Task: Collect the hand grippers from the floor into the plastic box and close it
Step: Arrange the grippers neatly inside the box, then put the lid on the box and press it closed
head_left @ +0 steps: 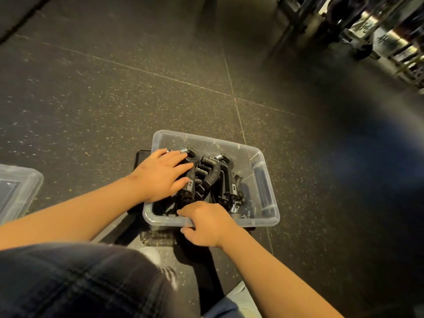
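Observation:
A clear plastic box [263, 161] stands open on the dark floor in front of me. Several black hand grippers [215, 177] with metal springs lie piled inside it. My left hand [160, 174] lies flat with straight fingers on the leftmost hand gripper in the box. My right hand [204, 222] grips the box's near rim, thumb inside and fingers curled under the edge. A clear lid [18, 191] lies on the floor at the far left.
A black flat object [140, 157] lies under the box's left side. My knee in dark jeans [80, 283] fills the lower left. Blurred metal racks [378, 37] stand at the upper right. Speckled rubber floor tiles [114, 99] stretch ahead.

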